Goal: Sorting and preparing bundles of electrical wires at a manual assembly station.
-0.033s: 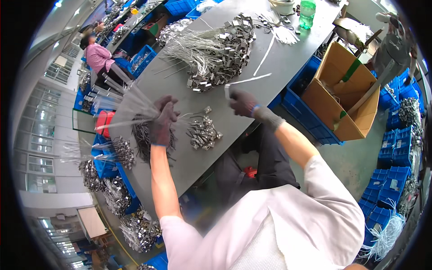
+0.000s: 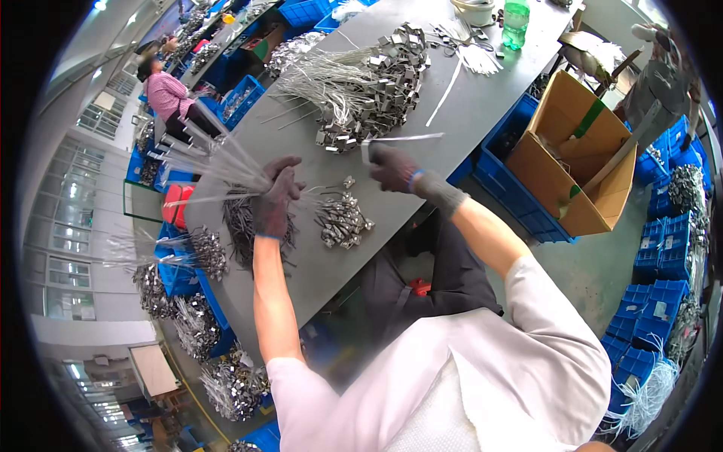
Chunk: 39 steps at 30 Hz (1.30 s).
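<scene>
Right hand (image 2: 395,169) has shifted slightly leftward, pinching a pale strip (image 2: 416,138) above the bench (image 2: 468,113). Left hand (image 2: 276,200) curls closed around fanned strips (image 2: 230,160).

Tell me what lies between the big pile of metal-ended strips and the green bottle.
White strips lie between the big pile and the green bottle, with dark items too small to name; head view.

Factory workshop: long grey workbench (image 2: 474,102), stacked blue crates (image 2: 646,245).

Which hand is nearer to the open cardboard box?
Right. The right hand, holding a thin strip, is left of the cardboard box, apart from it; the left hand, gripping fanned strips, is farther left.
</scene>
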Motion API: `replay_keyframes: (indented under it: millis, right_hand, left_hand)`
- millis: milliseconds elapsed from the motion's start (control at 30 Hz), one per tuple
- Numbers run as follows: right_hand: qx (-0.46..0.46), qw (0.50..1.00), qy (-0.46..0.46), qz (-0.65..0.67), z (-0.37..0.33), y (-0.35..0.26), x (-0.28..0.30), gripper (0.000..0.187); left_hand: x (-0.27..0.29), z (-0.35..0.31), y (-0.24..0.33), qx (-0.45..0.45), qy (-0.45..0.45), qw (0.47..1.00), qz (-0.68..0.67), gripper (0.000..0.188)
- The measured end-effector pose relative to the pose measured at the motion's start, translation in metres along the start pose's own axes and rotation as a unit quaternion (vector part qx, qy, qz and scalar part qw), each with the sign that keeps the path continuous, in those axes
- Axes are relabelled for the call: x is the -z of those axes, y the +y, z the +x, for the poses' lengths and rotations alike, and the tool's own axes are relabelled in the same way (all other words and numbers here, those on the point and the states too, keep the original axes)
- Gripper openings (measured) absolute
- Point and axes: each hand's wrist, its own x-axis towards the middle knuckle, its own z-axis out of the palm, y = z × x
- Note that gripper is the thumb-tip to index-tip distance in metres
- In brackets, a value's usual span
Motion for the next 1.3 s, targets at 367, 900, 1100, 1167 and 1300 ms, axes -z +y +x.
replay_keyframes:
  millis: [367,900,1100,1167,1300]
  right_hand:
    - [0.042,0.948,-0.198,0.244,-0.077,-0.157,-0.093,0.023]
    - [-0.064,0.908,-0.039,0.412,-0.128,-0.171,-0.15,0.035]
    - [-0.033,0.927,-0.103,0.359,-0.096,-0.111,-0.129,0.021]
    - [0.029,0.949,-0.048,0.311,-0.081,-0.108,-0.109,0.013]
    - [0.264,0.958,0.017,0.11,-0.047,-0.095,-0.093,0.011]
  left_hand:
    - [0.071,-0.009,-0.018,-0.153,-0.052,0.833,0.529,0.034]
    - [0.037,-0.047,0.009,0.314,-0.045,0.948,0.009,0.035]
    - [0.056,-0.051,-0.01,0.184,-0.074,0.976,0.085,0.028]
    - [0.051,-0.062,-0.019,-0.042,-0.074,0.987,0.133,0.034]
    - [0.06,-0.069,-0.023,-0.234,-0.015,0.823,0.517,0.025]
